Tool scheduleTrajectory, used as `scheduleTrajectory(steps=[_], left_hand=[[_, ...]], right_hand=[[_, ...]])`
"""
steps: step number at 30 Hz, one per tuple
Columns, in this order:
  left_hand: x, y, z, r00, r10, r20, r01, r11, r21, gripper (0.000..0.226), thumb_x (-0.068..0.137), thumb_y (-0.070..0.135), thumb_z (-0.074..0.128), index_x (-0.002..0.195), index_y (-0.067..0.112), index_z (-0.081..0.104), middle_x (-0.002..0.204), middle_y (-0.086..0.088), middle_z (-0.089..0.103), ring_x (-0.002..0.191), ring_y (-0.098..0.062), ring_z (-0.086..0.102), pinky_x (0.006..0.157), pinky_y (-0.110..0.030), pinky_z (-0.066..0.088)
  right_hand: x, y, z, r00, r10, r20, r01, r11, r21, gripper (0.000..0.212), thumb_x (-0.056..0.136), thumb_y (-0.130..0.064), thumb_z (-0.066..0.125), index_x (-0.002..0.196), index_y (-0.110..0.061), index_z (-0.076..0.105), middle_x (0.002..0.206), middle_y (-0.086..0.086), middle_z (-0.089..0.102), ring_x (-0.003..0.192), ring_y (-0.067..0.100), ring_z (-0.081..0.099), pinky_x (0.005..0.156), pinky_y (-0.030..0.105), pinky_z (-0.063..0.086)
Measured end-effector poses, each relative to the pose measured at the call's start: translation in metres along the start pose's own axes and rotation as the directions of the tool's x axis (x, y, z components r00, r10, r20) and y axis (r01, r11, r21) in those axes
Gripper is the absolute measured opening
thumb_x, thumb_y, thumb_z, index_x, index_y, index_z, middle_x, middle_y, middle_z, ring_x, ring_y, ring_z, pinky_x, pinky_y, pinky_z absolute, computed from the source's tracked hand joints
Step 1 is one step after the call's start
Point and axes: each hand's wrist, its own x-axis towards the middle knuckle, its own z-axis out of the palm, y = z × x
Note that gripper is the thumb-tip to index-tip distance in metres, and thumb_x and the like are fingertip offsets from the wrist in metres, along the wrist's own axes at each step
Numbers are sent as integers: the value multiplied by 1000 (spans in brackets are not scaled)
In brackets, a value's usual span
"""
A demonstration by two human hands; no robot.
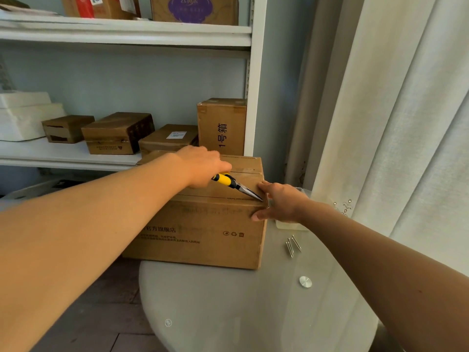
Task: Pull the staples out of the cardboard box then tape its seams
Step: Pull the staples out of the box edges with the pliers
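1. Shelf unit (127, 34) behind, stacked with small boxes; curtain (393, 123) hanging at the right.
2. Round glass bench (228, 301) carrying the work.
3. Cardboard box (203, 224) standing at the far edge of the bench, top flaps closed, overhanging the rim on its left side. Risk: a hard tug could slide or tip it off that edge.
4. Left hand (200, 166) over the box top, fingers clenched round the yellow handles of the pliers (236, 185).
5. Right hand (279, 201) bracing the near right top corner, fingers spread and pressing, thumb on the front face. Risk: sits just beside the pliers' tip, so a slip could jab a finger.
6. Pliers' nose aimed at that corner edge; staple itself too small to make out. Risk: a poor bite could tear the cardboard or snap the staple.
7. Loose metal pins (293, 246) lying on the bench right of the box. Risk: could roll off the glass.
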Motion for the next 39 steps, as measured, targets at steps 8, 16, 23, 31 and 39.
scheduleTrajectory(steps=[8, 16, 23, 31, 39], left_hand=[[-13, 5, 23, 982, -105, 157, 148, 943, -298, 53, 88, -3, 46, 132, 26, 37, 109, -6, 43, 94, -19, 42, 70, -30, 39], [-3, -9, 15, 963, 62, -261, -22, 988, 152, 45, 88, -2, 48, 126, 22, 40, 120, -6, 43, 108, -22, 43, 97, -37, 38], [2, -14, 19, 985, 47, -164, -40, 998, 49, 51, 88, -5, 46, 129, 24, 38, 119, -5, 41, 105, -19, 41, 82, -29, 42], [4, -6, 24, 1000, 27, -3, -27, 985, -170, 58, 85, -8, 46, 131, 26, 36, 115, -4, 39, 106, -19, 40, 76, -28, 40], [3, -8, 23, 998, 9, -66, -15, 996, -88, 58, 86, -7, 47, 131, 26, 34, 116, -3, 37, 97, -15, 34, 70, -26, 32]], right_hand=[[-4, -4, -2, 1000, -5, 0, 5, 999, -36, 74, 81, -48, 68, 141, -19, 36, 134, 4, 52, 122, 24, 51, 97, 36, 44], [-5, -4, -2, 1000, -9, -6, 9, 1000, -22, 76, 81, -48, 68, 143, -21, 35, 136, 3, 51, 122, 25, 51, 97, 37, 45], [-5, -3, -3, 1000, -6, 3, 6, 1000, -18, 76, 81, -47, 68, 144, -21, 34, 137, 3, 50, 124, 25, 50, 99, 37, 44], [-4, -4, -4, 1000, -6, 14, 6, 1000, -5, 74, 81, -46, 68, 142, -19, 36, 136, 3, 51, 122, 25, 51, 99, 37, 44], [-5, -4, -3, 1000, -9, 4, 9, 1000, 2, 75, 81, -46, 69, 143, -20, 35, 136, 4, 51, 123, 25, 50, 99, 38, 43]])
